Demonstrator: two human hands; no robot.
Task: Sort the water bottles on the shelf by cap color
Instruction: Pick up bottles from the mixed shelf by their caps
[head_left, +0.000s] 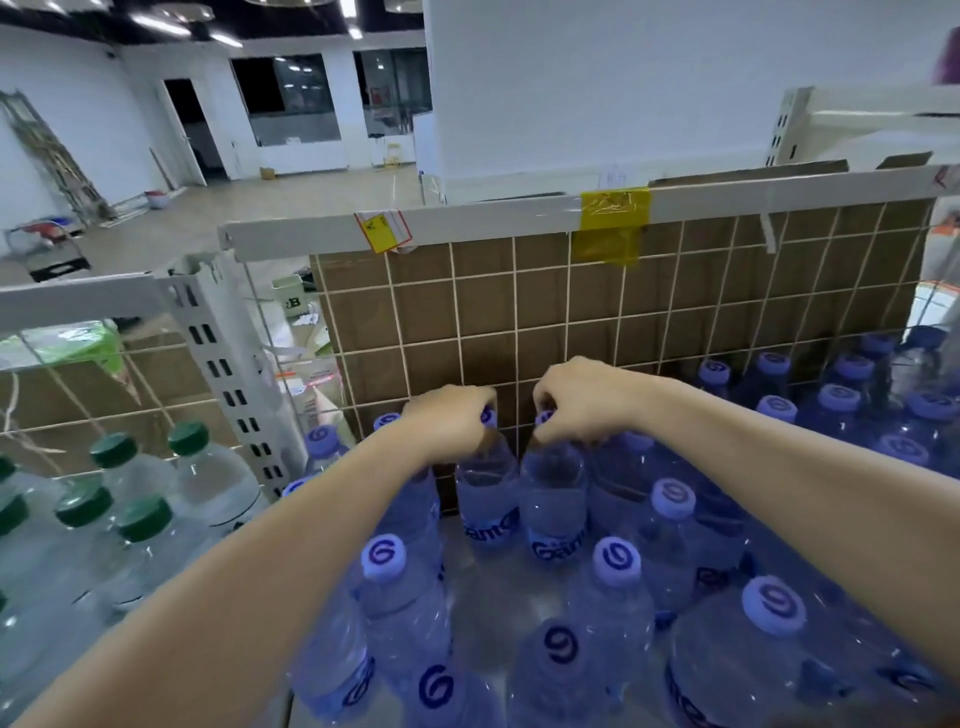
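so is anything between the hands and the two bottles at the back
No. The left hand already grips the cap of one purple-capped bottle, and the right hand grips the one beside it. Nothing visible lies between them; other purple-capped bottles stand nearer the camera.

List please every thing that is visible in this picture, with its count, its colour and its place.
clear plastic bottles with purple caps: many, blue-tinted, middle and right shelf bay
clear plastic bottles with green caps: several, left bay
white wire grid panel: one, behind the bottles
brown cardboard sheet: one, behind the grid
yellow tape patch: one, on the top rail
left hand: one, grips a purple-capped bottle's top
right hand: one, grips the neighbouring bottle's top
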